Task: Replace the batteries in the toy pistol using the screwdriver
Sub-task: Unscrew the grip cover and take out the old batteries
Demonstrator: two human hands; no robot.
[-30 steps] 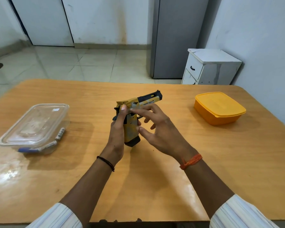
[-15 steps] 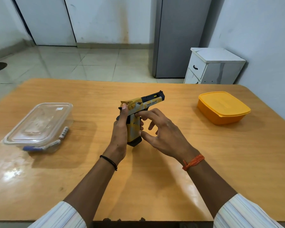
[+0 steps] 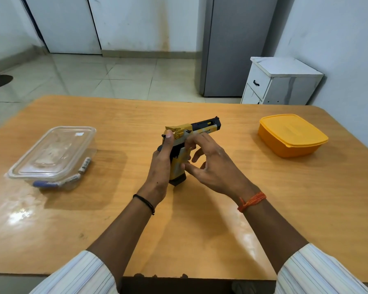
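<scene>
We hold one toy pistol [image 3: 180,153] upright over the desk [image 3: 263,198]: left hand [image 3: 162,164] wrapped round its grip, right hand [image 3: 212,166] pinching its side with curled fingers [image 3: 189,143]. Two boxes flank it, one clear box [image 3: 51,153] holding two batteries [image 3: 84,165], one orange box [image 3: 291,134].

Glossy wood-look table [image 3: 263,219] (glare patches), clear plastic container [image 3: 51,153], matt yellow plastic box [image 3: 291,136]

White walls [image 3: 136,22], pale tiled floor [image 3: 106,77], grey fridge [image 3: 238,45], white drawer cabinet [image 3: 280,83], glossy wooden table [image 3: 285,209].
</scene>
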